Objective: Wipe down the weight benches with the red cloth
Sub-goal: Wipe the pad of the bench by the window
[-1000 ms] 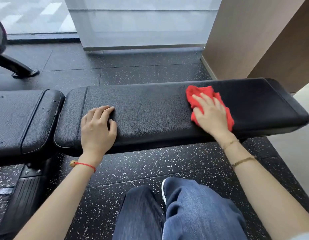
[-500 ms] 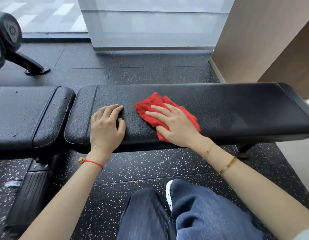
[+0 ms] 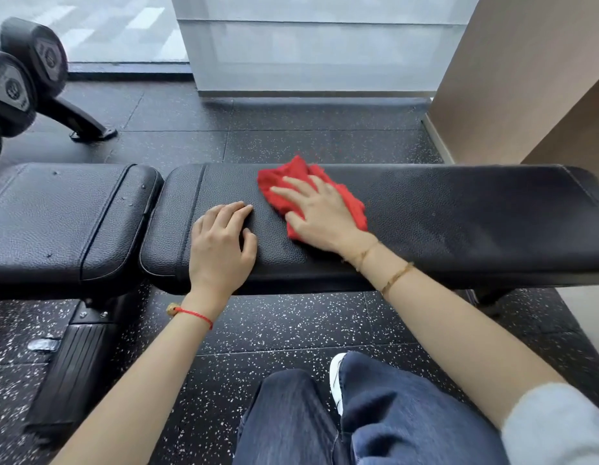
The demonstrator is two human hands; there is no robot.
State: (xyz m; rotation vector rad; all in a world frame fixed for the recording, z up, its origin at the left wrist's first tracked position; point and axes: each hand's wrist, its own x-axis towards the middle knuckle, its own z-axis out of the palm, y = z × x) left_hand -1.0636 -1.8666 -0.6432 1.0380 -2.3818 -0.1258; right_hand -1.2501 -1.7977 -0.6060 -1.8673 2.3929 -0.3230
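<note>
Red cloth (image 3: 348, 203): bunched on top of the long bench pad, toward the pad's left half, mostly under the right hand.
Right hand (image 3: 320, 214): lies flat on the cloth, fingers straight and spread, pointing up-left; it presses the cloth to the pad and curls round nothing.
Long bench pad (image 3: 476, 216): black, grained, running left to right across the view.
Left hand (image 3: 221, 246): palm down on the same pad, just left of the cloth and apart from it; fingers relaxed, slightly bent, holding nothing.
Seat pad (image 3: 56, 219): black, just left of the long pad's left end, a narrow gap between them.
Dumbbells (image 3: 26, 72): black, well beyond the seat pad, at far left.
Floor (image 3: 291, 330): dark, white-speckled, under the pad.
</note>
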